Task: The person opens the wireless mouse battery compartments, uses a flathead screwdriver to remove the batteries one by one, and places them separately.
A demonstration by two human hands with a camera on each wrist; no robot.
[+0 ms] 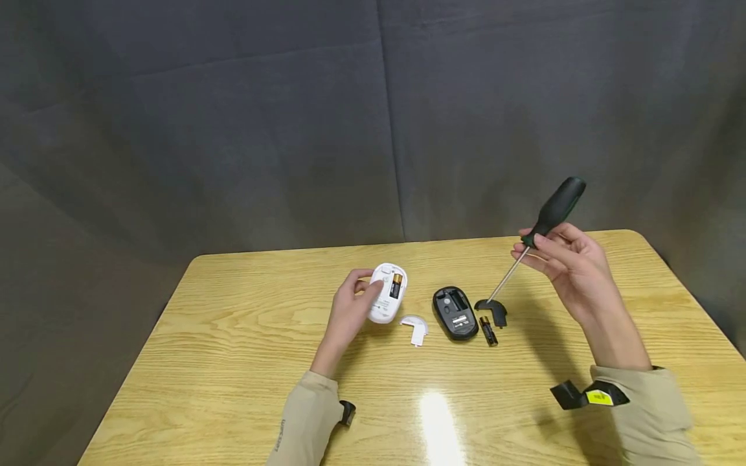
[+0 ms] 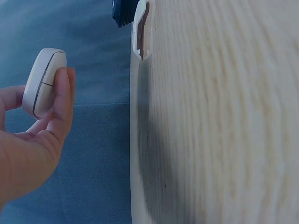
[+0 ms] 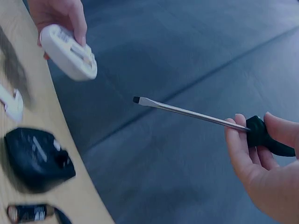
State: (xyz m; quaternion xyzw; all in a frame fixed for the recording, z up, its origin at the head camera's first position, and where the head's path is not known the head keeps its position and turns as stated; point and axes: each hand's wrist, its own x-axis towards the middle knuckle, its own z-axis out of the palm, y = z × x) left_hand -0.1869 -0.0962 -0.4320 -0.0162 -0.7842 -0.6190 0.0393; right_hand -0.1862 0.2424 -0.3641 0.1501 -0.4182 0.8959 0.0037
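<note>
My left hand [image 1: 350, 310] holds a white computer mouse [image 1: 387, 292] lifted off the table, underside up, with a battery [image 1: 397, 285] seated in its bay. The left wrist view shows fingers wrapped round the white mouse [image 2: 43, 83]. My right hand [image 1: 568, 265] grips a flat-blade screwdriver [image 1: 544, 223] by its dark handle, shaft pointing down-left; the blade tip [image 3: 136, 100] hangs in the air. A black mouse [image 1: 455, 312] lies underside up on the table with its bay empty. Beside it lie a loose battery [image 1: 488, 331] and a black cover [image 1: 492, 310].
A white battery cover [image 1: 415, 326] lies on the wooden table [image 1: 233, 362] between the two mice. A grey cloth backdrop hangs behind the table. Black camera straps sit on both beige sleeves.
</note>
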